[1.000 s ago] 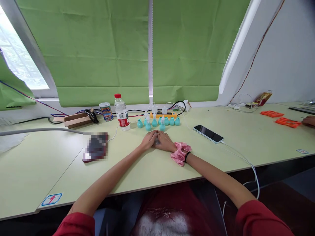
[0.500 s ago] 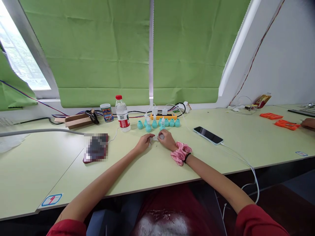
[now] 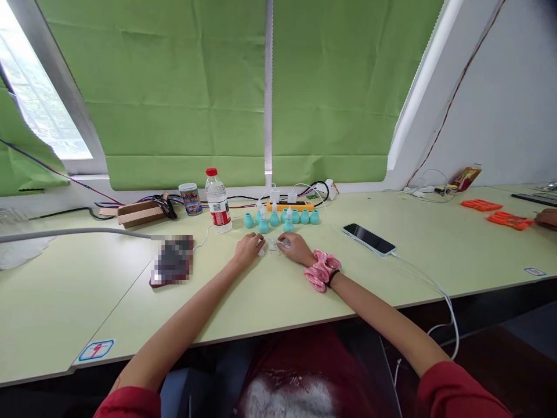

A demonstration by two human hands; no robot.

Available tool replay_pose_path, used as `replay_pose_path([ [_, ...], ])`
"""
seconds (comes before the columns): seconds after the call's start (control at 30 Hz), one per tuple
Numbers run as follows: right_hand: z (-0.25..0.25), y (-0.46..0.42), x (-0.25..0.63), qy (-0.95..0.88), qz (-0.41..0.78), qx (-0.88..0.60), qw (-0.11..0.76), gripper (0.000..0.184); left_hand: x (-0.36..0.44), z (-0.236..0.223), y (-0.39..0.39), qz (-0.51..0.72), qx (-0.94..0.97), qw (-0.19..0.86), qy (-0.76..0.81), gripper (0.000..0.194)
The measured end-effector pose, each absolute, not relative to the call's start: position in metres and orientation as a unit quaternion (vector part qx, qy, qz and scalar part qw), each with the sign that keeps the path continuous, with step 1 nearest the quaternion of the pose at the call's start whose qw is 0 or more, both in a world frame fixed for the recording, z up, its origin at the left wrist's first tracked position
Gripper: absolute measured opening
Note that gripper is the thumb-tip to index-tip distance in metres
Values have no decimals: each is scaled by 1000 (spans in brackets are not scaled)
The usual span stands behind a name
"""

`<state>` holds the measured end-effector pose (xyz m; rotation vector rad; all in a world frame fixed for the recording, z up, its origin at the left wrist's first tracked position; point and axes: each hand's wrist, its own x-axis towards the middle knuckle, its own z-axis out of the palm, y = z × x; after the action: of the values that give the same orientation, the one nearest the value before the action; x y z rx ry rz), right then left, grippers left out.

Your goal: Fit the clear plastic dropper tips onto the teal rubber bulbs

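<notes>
My left hand (image 3: 247, 249) and my right hand (image 3: 297, 247) rest on the pale green table (image 3: 270, 290), a little apart. Between them lie small white caps (image 3: 272, 245), too small to make out well. Both hands have curled fingers at these pieces; the right fingertips pinch one, the left touches another (image 3: 261, 252). Just behind stands a row of small teal dropper bottles (image 3: 281, 218), some with white tips. A pink scrunchie (image 3: 321, 270) sits on my right wrist.
A water bottle (image 3: 216, 200) and a printed can (image 3: 190, 198) stand at the back left, beside a cardboard box (image 3: 139, 213). A yellow power strip (image 3: 289, 205), a charging phone (image 3: 369, 238) and orange trays (image 3: 496, 212) lie around. Another person's hand (image 3: 546, 217) shows at far right.
My hands were joined together a second ago. They have drawn apart, and the small white pieces now show on the table between them.
</notes>
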<state>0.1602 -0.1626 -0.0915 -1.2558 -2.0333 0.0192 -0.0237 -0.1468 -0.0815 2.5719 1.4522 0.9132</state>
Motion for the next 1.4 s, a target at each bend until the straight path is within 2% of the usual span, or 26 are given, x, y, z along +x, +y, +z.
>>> replay_pose_path([
  [0.17,-92,-156,164,-760,-1,-506,408,17,-30,-77,-144,297,850,29,435,21],
  [0.4,-91,-160,164,-761,6,-502,410,14,-24,-72,-158,285,883,5,372,16],
  [0.6,-83,-167,167,-793,22,-469,389,7,-24,-74,-158,268,890,4,368,12],
  [0.87,-80,-162,186,-820,76,-450,345,17,-26,-74,-154,261,892,15,368,10],
  [1.03,-80,-158,192,-822,95,-455,329,22,-25,-77,-153,261,888,19,378,15],
  [1.4,-80,-152,208,-818,147,-467,302,23,-22,-75,-154,289,880,49,374,11],
])
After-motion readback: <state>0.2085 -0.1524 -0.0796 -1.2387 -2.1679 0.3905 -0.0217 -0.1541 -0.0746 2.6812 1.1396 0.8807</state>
